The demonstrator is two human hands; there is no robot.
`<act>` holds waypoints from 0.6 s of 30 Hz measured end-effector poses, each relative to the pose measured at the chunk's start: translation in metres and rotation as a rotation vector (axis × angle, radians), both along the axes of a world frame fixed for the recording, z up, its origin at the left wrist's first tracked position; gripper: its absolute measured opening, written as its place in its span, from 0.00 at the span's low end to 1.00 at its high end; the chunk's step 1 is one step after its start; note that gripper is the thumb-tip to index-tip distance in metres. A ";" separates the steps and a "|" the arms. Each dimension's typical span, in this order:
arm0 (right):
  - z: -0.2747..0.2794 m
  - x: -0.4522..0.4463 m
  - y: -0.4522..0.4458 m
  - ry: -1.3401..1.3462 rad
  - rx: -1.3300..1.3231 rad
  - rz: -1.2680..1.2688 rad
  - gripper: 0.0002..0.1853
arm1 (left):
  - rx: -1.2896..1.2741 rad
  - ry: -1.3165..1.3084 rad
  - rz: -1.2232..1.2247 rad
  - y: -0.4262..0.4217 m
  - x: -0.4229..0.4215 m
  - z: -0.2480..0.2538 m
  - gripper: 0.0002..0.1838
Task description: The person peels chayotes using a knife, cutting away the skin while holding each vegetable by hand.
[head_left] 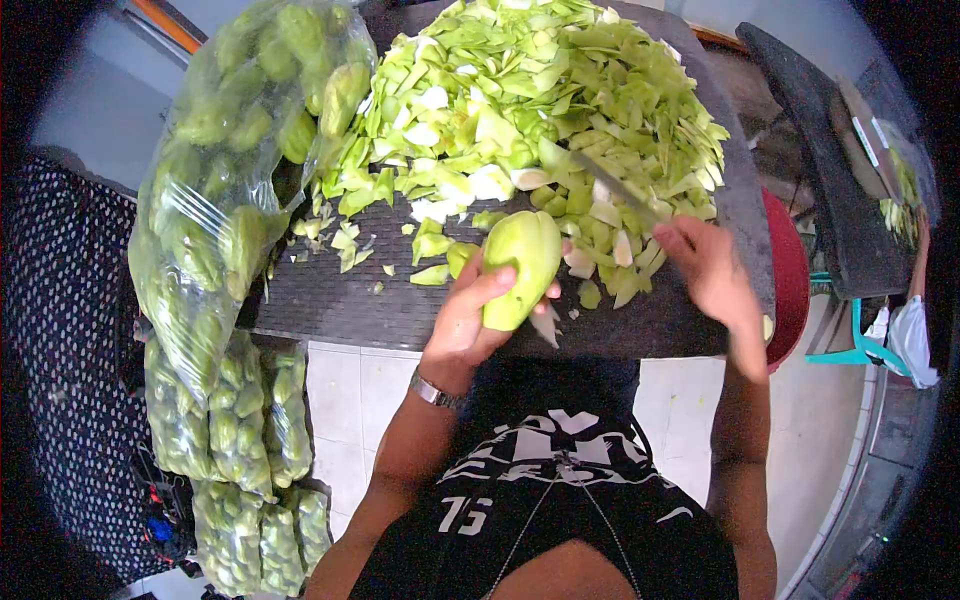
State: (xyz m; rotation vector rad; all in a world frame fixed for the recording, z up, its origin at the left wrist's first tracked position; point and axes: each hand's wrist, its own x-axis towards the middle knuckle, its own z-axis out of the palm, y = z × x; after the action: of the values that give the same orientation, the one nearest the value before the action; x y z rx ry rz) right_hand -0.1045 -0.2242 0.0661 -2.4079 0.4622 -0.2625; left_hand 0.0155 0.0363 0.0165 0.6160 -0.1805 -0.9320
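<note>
A pale green chayote [522, 268] rests in my left hand [478, 315], whose fingers curl round its lower part just above the table's front edge. To the right, my right hand [708, 268] is closed round the handle end of a knife [620, 188]. The knife's blade, somewhat blurred, points up and left over cut pieces, apart from the chayote. A large heap of thin green slices and peelings [520, 90] covers the back of the dark table [340, 300]. Small scraps lie left of the chayote.
A big clear bag of whole chayotes [215, 200] lies along the table's left side. Smaller filled bags [235, 410] stand below it on the floor. At the right are a red chair edge [787, 280], a teal stool [855, 345] and part of another person's arm [919, 262].
</note>
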 end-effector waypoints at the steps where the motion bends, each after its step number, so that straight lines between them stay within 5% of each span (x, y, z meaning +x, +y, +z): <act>1: 0.003 -0.002 0.005 0.078 0.009 0.028 0.24 | 0.045 -0.026 -0.044 -0.002 0.000 -0.001 0.36; 4: 0.008 -0.001 0.037 -0.004 0.009 0.201 0.27 | 0.239 -0.125 -0.166 -0.004 -0.001 0.004 0.35; 7: 0.019 -0.003 0.057 -0.046 -0.081 0.393 0.30 | 0.388 -0.991 0.165 -0.011 -0.001 -0.018 0.35; 13: 0.023 -0.001 0.062 -0.073 -0.174 0.468 0.34 | 0.555 -1.250 0.215 -0.018 0.002 -0.017 0.35; 16: 0.017 0.000 0.061 -0.164 -0.209 0.466 0.33 | 0.541 -0.997 0.181 -0.018 -0.005 -0.006 0.37; 18: 0.008 0.004 0.046 -0.072 -0.174 0.373 0.32 | 0.535 -1.099 0.157 -0.013 -0.007 -0.001 0.39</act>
State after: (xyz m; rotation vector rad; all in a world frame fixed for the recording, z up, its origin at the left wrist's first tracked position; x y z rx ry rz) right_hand -0.1007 -0.1782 0.0742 -2.5849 -0.0488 -0.2291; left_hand 0.0085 0.0229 0.0158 1.5828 -0.8621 -0.3922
